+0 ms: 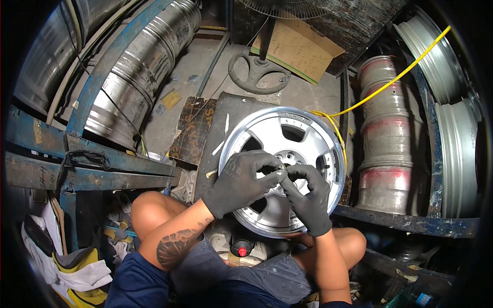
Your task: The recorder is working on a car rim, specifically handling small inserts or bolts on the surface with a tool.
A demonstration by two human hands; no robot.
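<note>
A silver alloy wheel rim (303, 134) with broad spokes lies face up on a dark mat (215, 133) in front of my knees. Both hands wear dark grey gloves and meet over the wheel's hub. My left hand (241, 179) has its fingers curled and pinches a small pale piece at the fingertips. My right hand (308, 192) comes up from below and pinches the same small piece from the other side. What the piece is cannot be told. A yellow hose (380, 90) runs from the upper right down to the rim's right edge.
Stacks of bare metal rims stand on blue racks at the left (138, 66) and right (385, 138). A fan base (259, 72) and a cardboard sheet (300, 49) sit behind the wheel. A red-capped bottle (241, 250) lies between my legs. Rags (77, 267) pile at lower left.
</note>
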